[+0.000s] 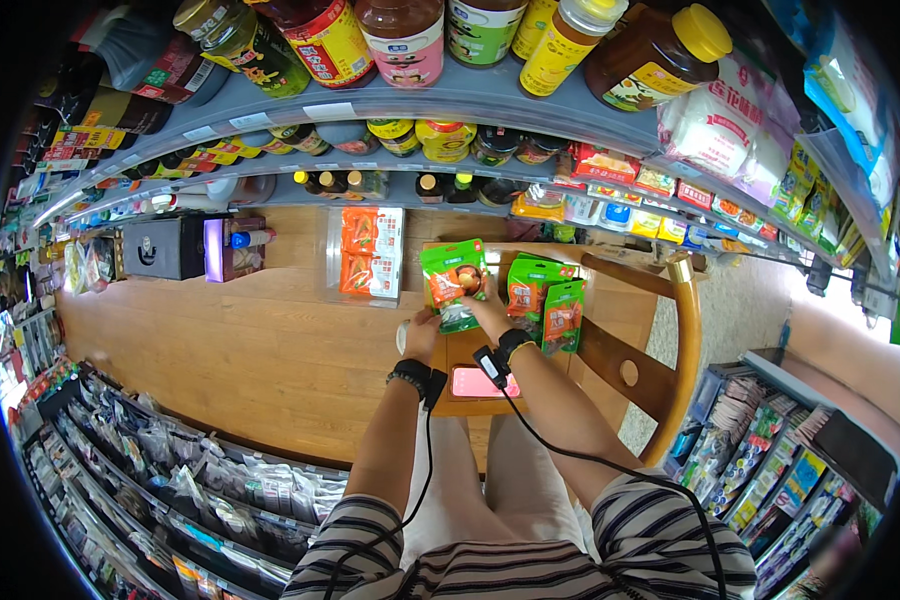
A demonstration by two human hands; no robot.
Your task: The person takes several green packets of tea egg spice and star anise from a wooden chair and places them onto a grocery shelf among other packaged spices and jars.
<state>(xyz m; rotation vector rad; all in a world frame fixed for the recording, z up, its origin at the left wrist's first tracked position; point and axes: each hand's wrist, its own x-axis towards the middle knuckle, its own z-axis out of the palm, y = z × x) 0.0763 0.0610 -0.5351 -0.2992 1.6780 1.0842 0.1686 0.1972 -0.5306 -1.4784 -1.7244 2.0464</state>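
A green spice packet (457, 262) with an orange label is held over the seat of a wooden chair (457, 352). My left hand (422, 334) grips its lower left corner. My right hand (487, 315) holds the lower right part, thumb lying across the front. Just right of it, several similar green packets (525, 292) rest on the chair, one overlapping the others. A phone (486, 381) with a lit pink screen lies at the seat's near edge. Beside my left hand, a white round object (401, 337) is partly hidden.
A clear plastic box (330, 262) with orange packets sits on the wooden floor (232, 345). Shelves (450, 90) of bottles and jars run across the front. The chair's backrest (679, 360) curves at right. Racks of bagged goods (217, 487) stand at lower left. A dark case (165, 247) is farther left.
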